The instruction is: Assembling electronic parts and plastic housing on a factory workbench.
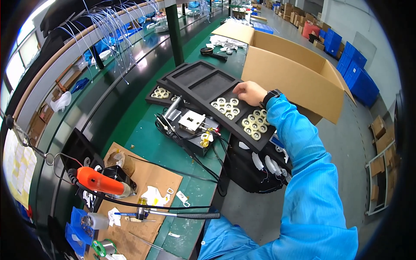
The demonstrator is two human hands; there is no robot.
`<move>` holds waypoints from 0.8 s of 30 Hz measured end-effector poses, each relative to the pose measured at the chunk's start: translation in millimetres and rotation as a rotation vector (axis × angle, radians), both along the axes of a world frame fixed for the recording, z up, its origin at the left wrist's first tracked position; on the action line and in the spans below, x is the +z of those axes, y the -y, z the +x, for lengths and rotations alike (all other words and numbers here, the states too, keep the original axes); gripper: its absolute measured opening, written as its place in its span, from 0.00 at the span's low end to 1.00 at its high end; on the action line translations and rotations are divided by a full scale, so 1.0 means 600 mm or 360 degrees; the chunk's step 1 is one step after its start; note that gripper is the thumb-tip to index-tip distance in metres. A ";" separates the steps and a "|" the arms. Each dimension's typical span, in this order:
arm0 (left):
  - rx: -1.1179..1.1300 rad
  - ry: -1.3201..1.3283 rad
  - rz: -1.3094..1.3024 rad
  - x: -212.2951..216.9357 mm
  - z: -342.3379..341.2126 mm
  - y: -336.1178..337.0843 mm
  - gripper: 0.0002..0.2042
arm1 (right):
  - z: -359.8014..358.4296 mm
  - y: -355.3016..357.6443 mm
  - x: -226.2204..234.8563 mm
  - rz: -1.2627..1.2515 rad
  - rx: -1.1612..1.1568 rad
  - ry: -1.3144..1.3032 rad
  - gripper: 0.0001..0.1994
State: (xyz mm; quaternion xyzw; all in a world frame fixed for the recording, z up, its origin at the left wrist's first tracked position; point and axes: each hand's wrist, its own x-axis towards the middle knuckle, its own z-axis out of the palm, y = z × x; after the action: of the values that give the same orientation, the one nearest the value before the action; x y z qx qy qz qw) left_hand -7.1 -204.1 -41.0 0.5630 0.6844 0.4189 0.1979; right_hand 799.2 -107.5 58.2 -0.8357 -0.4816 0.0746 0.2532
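Note:
My right hand, in a blue sleeve with a dark wristband, reaches over a black foam tray. Its fingers are bent and drawn together at the tray's far right edge; what they hold, if anything, is hidden. Just below the hand, one compartment holds several small round cream-coloured parts with dark centres. A nearer compartment is filled with more such round parts. The tray's far compartments show only black foam. Under it sticks out another tray with more round parts. My left hand is out of the picture.
Right behind the tray stands an open cardboard box. A soldering station with cables sits before it. An orange power tool hangs at left above a hammer, solder spool and blue bin. A black bag holds curved white parts.

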 end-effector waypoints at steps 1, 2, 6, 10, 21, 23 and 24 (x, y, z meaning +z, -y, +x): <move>-0.0002 0.0005 0.0001 -0.001 -0.001 0.000 0.22 | -0.003 0.001 -0.002 0.0000 -0.0003 -0.0001 0.16; 0.0000 0.0011 0.0004 -0.001 -0.001 0.000 0.22 | -0.024 -0.001 0.014 -0.0082 0.0070 0.0018 0.18; 0.0008 0.0032 0.0013 -0.004 -0.006 0.002 0.22 | -0.027 -0.005 0.013 -0.0231 0.0210 0.0114 0.19; 0.0013 0.0048 0.0008 -0.009 -0.011 0.004 0.22 | -0.026 0.002 0.028 -0.0476 0.0139 0.0130 0.18; -0.0045 -0.0067 0.0185 0.010 -0.002 0.010 0.18 | -0.032 -0.013 0.008 -0.0191 0.0195 0.0232 0.19; -0.0117 0.0610 0.0001 -0.035 -0.043 0.013 0.16 | -0.074 0.003 0.051 0.0037 0.0024 0.0397 0.20; -0.0164 0.0279 0.0317 -0.103 -0.070 0.009 0.18 | -0.081 0.027 0.088 0.0201 0.0217 0.0032 0.19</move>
State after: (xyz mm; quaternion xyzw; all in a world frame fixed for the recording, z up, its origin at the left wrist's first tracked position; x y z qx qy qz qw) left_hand -49.2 -209.6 -103.0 0.5755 0.5897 0.5215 0.2215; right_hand 750.8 -123.8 110.9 -0.7841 -0.5436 0.0527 0.2948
